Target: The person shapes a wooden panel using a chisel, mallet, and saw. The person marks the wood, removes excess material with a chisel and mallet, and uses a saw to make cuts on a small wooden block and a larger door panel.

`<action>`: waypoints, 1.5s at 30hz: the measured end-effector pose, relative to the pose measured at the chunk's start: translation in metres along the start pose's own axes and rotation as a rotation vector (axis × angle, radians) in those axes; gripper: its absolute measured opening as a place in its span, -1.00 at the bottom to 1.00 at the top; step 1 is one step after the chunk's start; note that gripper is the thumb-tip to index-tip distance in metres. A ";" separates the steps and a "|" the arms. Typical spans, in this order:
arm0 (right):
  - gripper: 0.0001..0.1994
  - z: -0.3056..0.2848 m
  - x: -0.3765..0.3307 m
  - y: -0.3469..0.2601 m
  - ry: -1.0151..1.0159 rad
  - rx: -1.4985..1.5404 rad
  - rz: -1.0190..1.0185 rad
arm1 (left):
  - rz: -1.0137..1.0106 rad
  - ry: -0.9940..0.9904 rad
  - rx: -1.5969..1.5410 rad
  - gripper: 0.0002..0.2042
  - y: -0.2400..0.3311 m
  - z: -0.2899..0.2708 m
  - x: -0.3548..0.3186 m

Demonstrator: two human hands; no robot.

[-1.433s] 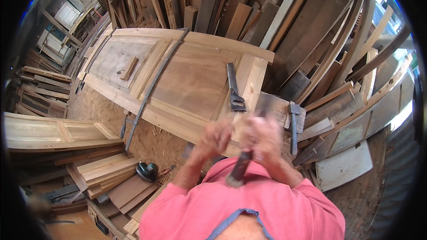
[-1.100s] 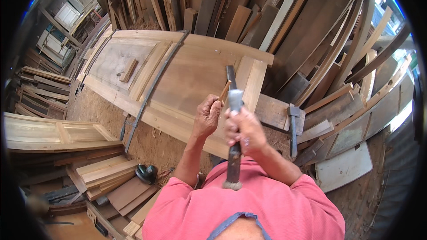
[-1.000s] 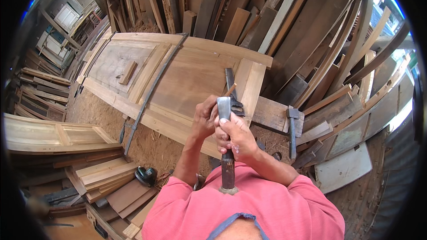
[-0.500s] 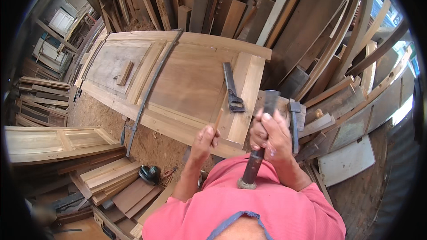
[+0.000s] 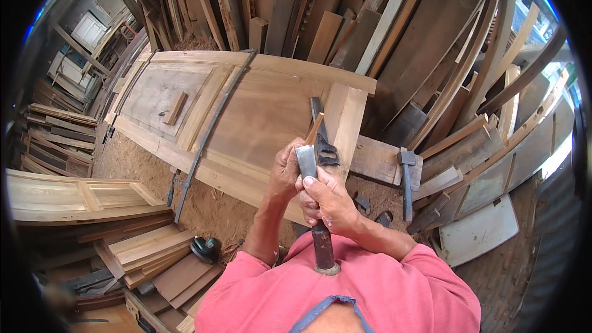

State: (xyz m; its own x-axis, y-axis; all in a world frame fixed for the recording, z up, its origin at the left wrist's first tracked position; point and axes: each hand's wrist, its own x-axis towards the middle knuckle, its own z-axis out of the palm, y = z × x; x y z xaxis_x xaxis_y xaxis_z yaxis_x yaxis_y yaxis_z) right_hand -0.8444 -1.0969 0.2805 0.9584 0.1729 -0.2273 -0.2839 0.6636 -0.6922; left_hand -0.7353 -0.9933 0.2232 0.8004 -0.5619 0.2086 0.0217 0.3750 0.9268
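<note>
Taking the hands as the clock's centre, we see a pale panelled door at 9 o'clock, lying above stacked timber. At 8 o'clock a dark green power tool lies beside loose boards. At 10 o'clock a small wood block lies on the large door; we cannot tell why it is there. A long bar clamp crosses that door, probably to press its joints together.

In the middle, the left hand keeps its fingers narrow, closed on a slim wooden stick that points toward 1 o'clock; the short grip leaves the tip free. The right hand wraps its fingers round a broad chisel, thumb laid along it, seemingly for close control. We see the butt at the pink shirt, perhaps braced there for steadiness. The blade sits just beside the stick; we cannot tell whether they touch.

At 1 o'clock a handsaw lies flat on the large door, within easy reach. At 3 o'clock a hammer lies with its head on a plank.
</note>
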 end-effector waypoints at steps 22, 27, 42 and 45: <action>-0.85 -0.001 -0.010 0.000 0.077 0.068 -0.115 | 0.308 0.089 0.631 -0.77 0.003 0.003 -0.032; -0.85 -0.013 -0.044 -0.030 0.172 0.059 -0.243 | -0.199 0.183 0.329 -0.67 -0.012 -0.014 -0.081; -0.84 -0.006 -0.023 0.001 0.043 0.055 -0.104 | 0.152 0.002 0.311 -0.72 0.005 0.015 -0.028; -0.83 -0.016 -0.033 -0.008 0.218 0.042 -0.105 | -0.010 -0.023 0.332 -0.72 0.015 0.026 -0.030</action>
State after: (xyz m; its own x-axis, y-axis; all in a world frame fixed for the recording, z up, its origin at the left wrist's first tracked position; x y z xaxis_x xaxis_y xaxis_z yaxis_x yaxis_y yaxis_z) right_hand -0.8747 -1.1196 0.2821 0.9520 -0.0567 -0.3008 -0.1769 0.7002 -0.6917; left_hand -0.7748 -0.9902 0.2386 0.7874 -0.5823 0.2024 -0.1698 0.1107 0.9792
